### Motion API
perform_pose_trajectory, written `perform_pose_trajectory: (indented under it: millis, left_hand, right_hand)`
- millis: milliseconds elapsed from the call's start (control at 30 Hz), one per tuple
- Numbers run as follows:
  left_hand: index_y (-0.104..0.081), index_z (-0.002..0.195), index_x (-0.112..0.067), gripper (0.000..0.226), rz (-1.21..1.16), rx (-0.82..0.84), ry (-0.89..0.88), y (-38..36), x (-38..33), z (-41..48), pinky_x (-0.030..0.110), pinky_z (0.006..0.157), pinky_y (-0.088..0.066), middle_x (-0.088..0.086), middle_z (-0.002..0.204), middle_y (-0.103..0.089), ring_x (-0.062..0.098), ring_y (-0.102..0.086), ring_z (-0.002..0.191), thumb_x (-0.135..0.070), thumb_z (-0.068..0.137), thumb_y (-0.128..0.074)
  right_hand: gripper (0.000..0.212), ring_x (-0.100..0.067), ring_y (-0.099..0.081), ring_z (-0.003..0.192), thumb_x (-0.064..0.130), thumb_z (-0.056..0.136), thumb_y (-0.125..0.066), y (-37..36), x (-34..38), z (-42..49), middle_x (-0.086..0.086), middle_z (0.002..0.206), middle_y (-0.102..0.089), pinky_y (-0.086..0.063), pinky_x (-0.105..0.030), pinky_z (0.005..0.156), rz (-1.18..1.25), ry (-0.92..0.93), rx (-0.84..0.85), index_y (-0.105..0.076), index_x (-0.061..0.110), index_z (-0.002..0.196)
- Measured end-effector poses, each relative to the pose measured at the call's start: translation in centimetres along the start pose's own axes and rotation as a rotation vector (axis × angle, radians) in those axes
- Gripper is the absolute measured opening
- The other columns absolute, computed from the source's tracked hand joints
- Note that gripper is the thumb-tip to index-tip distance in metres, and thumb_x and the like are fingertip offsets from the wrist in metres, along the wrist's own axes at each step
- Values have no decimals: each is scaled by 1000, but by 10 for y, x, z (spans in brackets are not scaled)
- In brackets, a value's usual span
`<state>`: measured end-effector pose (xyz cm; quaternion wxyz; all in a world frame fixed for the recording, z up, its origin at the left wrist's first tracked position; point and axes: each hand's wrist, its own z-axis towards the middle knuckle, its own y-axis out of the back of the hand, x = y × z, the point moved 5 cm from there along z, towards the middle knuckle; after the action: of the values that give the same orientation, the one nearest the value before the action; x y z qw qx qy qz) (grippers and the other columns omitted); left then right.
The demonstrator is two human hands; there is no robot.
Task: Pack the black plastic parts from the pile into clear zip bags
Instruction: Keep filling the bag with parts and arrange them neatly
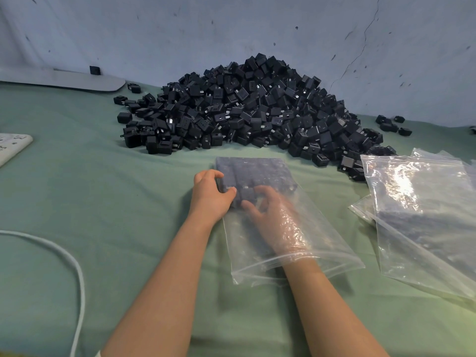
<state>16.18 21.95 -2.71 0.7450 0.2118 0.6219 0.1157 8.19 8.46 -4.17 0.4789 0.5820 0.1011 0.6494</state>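
Observation:
A big pile of black plastic parts (247,106) lies against the wall at the back of the green cloth. In front of it a clear zip bag (332,243) lies flat, its far half filled with rows of black parts (255,171). My right hand (273,215) is inside the bag through its open mouth, fingers bent over the nearest parts. My left hand (211,194) grips the bag's left edge from outside, thumb and fingers curled around the packed parts.
A stack of clear zip bags (425,215) lies at the right. A white cable (74,269) curves along the left, with a white power strip (10,148) at the left edge. A few loose black parts (391,124) sit at the back right. A grey flat board (77,82) rests at the back left.

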Motion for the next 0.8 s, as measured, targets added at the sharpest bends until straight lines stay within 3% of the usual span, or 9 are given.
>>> perform_pose_trajectory:
  millis: [67, 167, 300, 533, 667, 800]
  left_hand:
    - [-53, 122, -12, 39, 1, 5, 2, 0, 0, 0, 13, 84, -28, 5, 136, -38, 17, -50, 113, -18, 86, -66]
    - [-52, 123, -13, 39, 10, 7, 1, 0, 0, 0, 11, 81, -28, 5, 135, -38, 10, -47, 101, -19, 86, -66]
    - [-52, 123, -13, 40, 9, 14, 7, 0, -1, -1, 14, 85, -29, 5, 136, -38, 17, -50, 114, -19, 86, -65]
    - [-52, 123, -13, 40, 2, 18, 10, 0, 0, -1, 17, 86, -31, 5, 135, -38, 12, -48, 101, -20, 86, -66]
    - [-55, 119, -16, 31, -50, -70, 92, 8, 4, 3, 14, 69, -30, 8, 127, -51, 11, -48, 79, -21, 88, -59]
    - [-56, 118, -13, 30, -36, -96, 98, 10, 4, 4, 11, 63, -27, 10, 124, -54, 13, -48, 80, -14, 87, -56]
  right_hand:
    - [31, -8, -50, 84, 47, 86, -61, 1, 0, -1, 11, 89, -53, -33, -24, 74, -6, -2, 6, -56, 33, 113]
    - [32, -9, -51, 86, 47, 87, -60, 0, 0, -1, 10, 92, -54, -35, -25, 75, -16, -7, 11, -55, 33, 115]
    - [35, -11, -53, 89, 48, 87, -59, -2, -1, 0, 6, 96, -56, -42, -28, 80, -28, -20, 15, -54, 32, 118]
    - [40, -14, -55, 93, 50, 87, -58, -3, -1, 0, 4, 101, -58, -46, -33, 85, -47, -35, 14, -52, 31, 122]
    - [45, -12, -53, 92, 49, 86, -60, -1, 0, -1, 6, 101, -57, -38, -26, 79, -51, -29, 10, -51, 28, 125]
    - [50, -8, -49, 88, 50, 85, -62, 0, 2, -2, 10, 98, -53, -30, -20, 73, -40, -34, 8, -52, 25, 126]
